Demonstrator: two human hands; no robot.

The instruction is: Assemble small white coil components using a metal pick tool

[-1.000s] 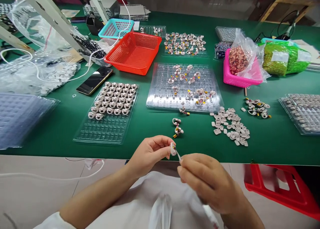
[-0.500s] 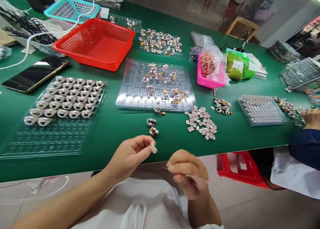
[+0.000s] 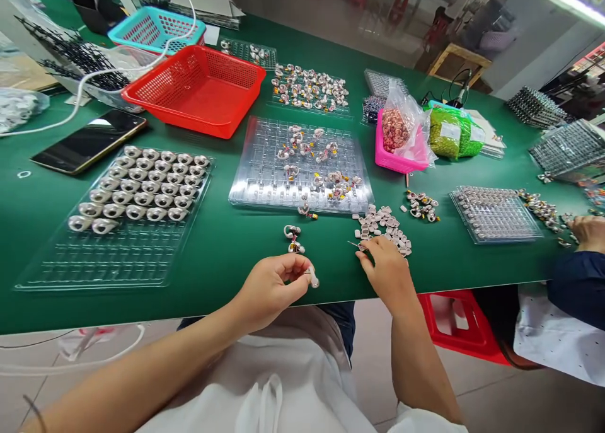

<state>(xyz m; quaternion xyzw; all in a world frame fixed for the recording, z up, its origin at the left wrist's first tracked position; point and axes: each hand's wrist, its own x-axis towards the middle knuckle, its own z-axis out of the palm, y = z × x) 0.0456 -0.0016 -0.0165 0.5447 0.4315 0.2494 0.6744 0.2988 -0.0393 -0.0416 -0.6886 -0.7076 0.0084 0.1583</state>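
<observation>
Shirt cloth (image 3: 227, 392) lies nearest, and past it, over the bench's near edge, the left hand (image 3: 278, 288) pinches a small pale earpiece (image 3: 314, 278) between thumb and fingertips. The earpiece juts from the right side of that pinch, its long axis slanting so that the near end leans a little to the right.

Slightly farther out, the right hand (image 3: 388, 272) is closed on thin tweezers (image 3: 353, 243) (whether anything sits between the tips, I cannot tell). Its fingertips reach the near-left part of a heap of caps (image 3: 380, 219). That heap lies to the right of the earpiece and beyond it, so the right hand is plainly the nearer one; the tweezers' tip points left, away from the caps.

Just beyond the left hand, two wired earpieces (image 3: 293, 238) lie loose on the green bench (image 3: 227, 256). Behind them comes a clear tray stack (image 3: 255, 168) bearing more, then a red basket (image 3: 191, 105) farther left.
</observation>
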